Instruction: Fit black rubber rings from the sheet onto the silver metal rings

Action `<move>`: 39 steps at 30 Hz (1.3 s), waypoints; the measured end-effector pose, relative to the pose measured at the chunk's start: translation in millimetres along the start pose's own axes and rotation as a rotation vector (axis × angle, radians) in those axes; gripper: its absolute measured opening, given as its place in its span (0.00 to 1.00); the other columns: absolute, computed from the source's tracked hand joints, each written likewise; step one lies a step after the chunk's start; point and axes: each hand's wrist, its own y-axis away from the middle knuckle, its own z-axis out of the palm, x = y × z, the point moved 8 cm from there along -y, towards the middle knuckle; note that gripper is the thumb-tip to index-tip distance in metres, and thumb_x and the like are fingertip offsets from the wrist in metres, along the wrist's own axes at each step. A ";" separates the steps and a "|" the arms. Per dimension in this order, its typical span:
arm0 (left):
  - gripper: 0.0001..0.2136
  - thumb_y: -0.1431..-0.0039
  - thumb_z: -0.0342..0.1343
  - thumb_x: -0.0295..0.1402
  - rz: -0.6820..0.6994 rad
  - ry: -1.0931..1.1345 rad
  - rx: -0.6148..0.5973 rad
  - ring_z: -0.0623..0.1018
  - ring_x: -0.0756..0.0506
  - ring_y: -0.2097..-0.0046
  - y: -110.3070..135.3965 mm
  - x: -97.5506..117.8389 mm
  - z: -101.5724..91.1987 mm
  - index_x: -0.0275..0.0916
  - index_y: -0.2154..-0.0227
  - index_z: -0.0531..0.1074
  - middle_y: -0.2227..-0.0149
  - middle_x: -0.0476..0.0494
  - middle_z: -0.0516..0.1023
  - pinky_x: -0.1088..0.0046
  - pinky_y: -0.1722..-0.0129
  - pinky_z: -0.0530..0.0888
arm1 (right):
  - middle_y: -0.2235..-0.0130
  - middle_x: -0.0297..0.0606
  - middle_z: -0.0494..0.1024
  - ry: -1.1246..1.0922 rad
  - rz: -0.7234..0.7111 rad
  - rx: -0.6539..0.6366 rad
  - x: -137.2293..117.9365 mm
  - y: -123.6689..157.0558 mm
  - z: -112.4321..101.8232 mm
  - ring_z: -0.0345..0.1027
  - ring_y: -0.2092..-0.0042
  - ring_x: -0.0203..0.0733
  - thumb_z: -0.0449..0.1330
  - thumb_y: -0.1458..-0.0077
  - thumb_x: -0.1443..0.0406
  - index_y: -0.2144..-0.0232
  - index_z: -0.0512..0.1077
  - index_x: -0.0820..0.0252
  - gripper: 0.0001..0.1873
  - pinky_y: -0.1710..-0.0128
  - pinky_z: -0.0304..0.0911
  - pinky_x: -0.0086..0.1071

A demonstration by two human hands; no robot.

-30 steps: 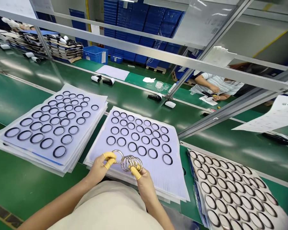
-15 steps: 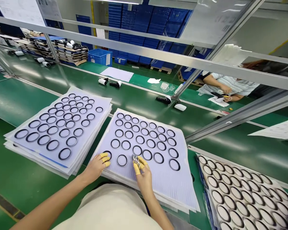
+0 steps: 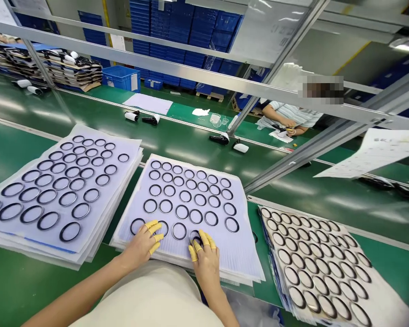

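Observation:
My left hand (image 3: 142, 241), with yellow finger covers, reaches over a dark-edged ring (image 3: 165, 228) in the front row of the middle stack of white sheets (image 3: 233, 254). Its fingers are apart and cover the ring's left part; whether they touch it is unclear. My right hand (image 3: 206, 260), also in yellow finger covers, closes its fingertips on another ring (image 3: 195, 235) at that row's right end. Between the hands lies a flat ring (image 3: 179, 223). More rings lie in rows behind, black outside with a silvery edge.
Another ring-covered sheet stack (image 3: 98, 218) stands at left. At right lies a beige sheet (image 3: 371, 295) bearing many rings. A metal post (image 3: 303, 159) slants behind the middle stack. White-and-black handheld parts (image 3: 220, 138) lie beyond the rail. A co-worker (image 3: 293, 118) handles a dark part opposite.
The view has swung right. My left hand has gone from the row's first ring to the second. My right hand has moved right; the shiny rings bunched in its fingers no longer show, and more rings lie in the front row.

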 end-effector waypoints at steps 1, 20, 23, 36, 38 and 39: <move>0.13 0.38 0.50 0.23 0.003 0.008 -0.002 0.66 0.38 0.40 -0.9 1.3 3.3 0.38 0.53 0.72 0.46 0.35 0.72 0.53 0.45 0.71 | 0.47 0.50 0.75 0.000 0.009 0.003 4.0 1.9 -0.9 0.64 0.44 0.60 0.55 0.40 0.65 0.62 0.78 0.55 0.11 0.53 0.64 0.53; 0.13 0.37 0.50 0.32 0.075 0.025 -0.024 0.68 0.39 0.40 -5.3 -11.8 31.4 0.44 0.51 0.73 0.44 0.40 0.72 0.55 0.45 0.72 | 0.59 0.50 0.82 -0.325 0.489 0.102 90.6 14.9 -57.0 0.77 0.57 0.50 0.61 0.46 0.59 0.72 0.78 0.61 0.12 0.62 0.70 0.40; 0.12 0.37 0.51 0.32 0.055 0.044 -0.036 0.68 0.40 0.40 -11.2 -8.6 27.3 0.44 0.52 0.73 0.44 0.41 0.72 0.56 0.45 0.72 | 0.57 0.52 0.82 -0.335 0.487 0.130 100.4 8.4 -68.4 0.77 0.56 0.52 0.58 0.44 0.55 0.72 0.78 0.61 0.16 0.60 0.70 0.42; 0.13 0.35 0.48 0.34 -0.064 -0.011 -0.003 0.69 0.41 0.41 -55.4 -62.3 -23.2 0.42 0.52 0.73 0.44 0.41 0.72 0.57 0.43 0.69 | 0.54 0.50 0.81 0.174 0.091 0.027 96.4 -8.7 -75.5 0.72 0.51 0.58 0.55 0.41 0.61 0.62 0.79 0.57 0.13 0.56 0.67 0.53; 0.14 0.35 0.47 0.35 -0.140 -0.115 -0.030 0.69 0.40 0.41 -84.4 -94.0 -35.0 0.40 0.52 0.73 0.44 0.40 0.72 0.55 0.42 0.67 | 0.54 0.50 0.81 0.245 0.047 0.002 115.9 -45.0 -81.7 0.72 0.52 0.56 0.54 0.40 0.62 0.61 0.79 0.59 0.14 0.55 0.67 0.52; 0.14 0.35 0.47 0.34 -0.176 -0.145 -0.023 0.69 0.39 0.42 -100.9 -110.0 -41.1 0.39 0.53 0.74 0.45 0.38 0.72 0.54 0.42 0.67 | 0.54 0.50 0.80 0.282 0.029 -0.018 125.7 -66.9 -82.9 0.72 0.52 0.56 0.53 0.39 0.64 0.61 0.79 0.60 0.14 0.54 0.67 0.50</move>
